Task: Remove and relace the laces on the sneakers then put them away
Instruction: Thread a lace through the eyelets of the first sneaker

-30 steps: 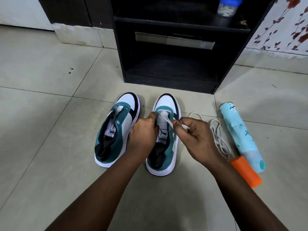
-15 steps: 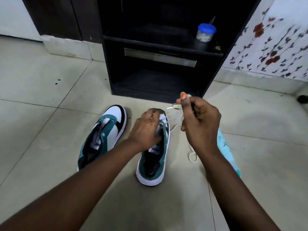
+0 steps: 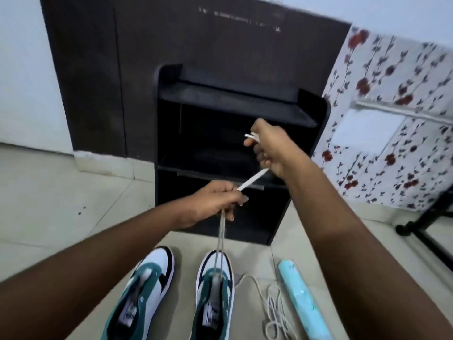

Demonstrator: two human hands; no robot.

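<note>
Gripping one lace [image 3: 250,182], both hands (right hand [image 3: 272,148]) blur; sneaker heels cropped.

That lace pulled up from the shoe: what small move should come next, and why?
Probably level the two ends, then bring them down to the next eyelets. The lace rises in two strands from the toe end of the right shoe, the left hand pinches them, and the right hand holds the tips high. No crossings show above that.
</note>
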